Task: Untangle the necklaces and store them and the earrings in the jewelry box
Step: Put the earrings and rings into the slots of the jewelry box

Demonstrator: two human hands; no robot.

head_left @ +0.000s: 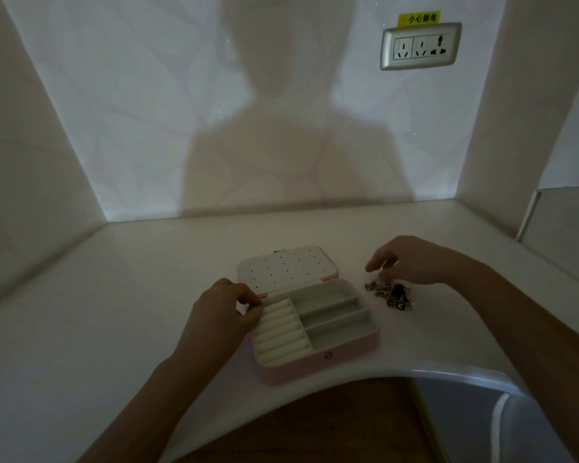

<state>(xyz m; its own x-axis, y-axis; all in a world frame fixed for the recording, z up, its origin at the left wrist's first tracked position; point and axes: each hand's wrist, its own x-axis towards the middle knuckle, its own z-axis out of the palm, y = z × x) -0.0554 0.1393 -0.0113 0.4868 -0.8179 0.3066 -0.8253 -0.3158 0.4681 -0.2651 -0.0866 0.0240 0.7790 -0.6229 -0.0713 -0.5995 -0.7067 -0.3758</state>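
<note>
While the jewelry box [315,369] lies open in the middle of the white table [114,312], lid [286,269] flat behind it and every compartment bare, I judge I am at the very start: nothing is stored yet. My left hand [221,315] curls over the box's rear left corner beside the ring rolls [279,332], gripping the edge to steady it. My right hand [411,260] hangs just above the jewelry heap [390,294], which sits on the table just right of the box, apart from it. Its fingers are bent in close together over the top of the heap, but in this dim light I cannot tell whether they have caught a strand. The next move calls for a fine pinch on a single chain, lifted slowly so the knot loosens rather than tightens. On the wall, a yellow sticker [419,18] above the socket panel [420,46] reads 小心触电; a dark round charm in the heap bears a pale mark too small to read.
</note>
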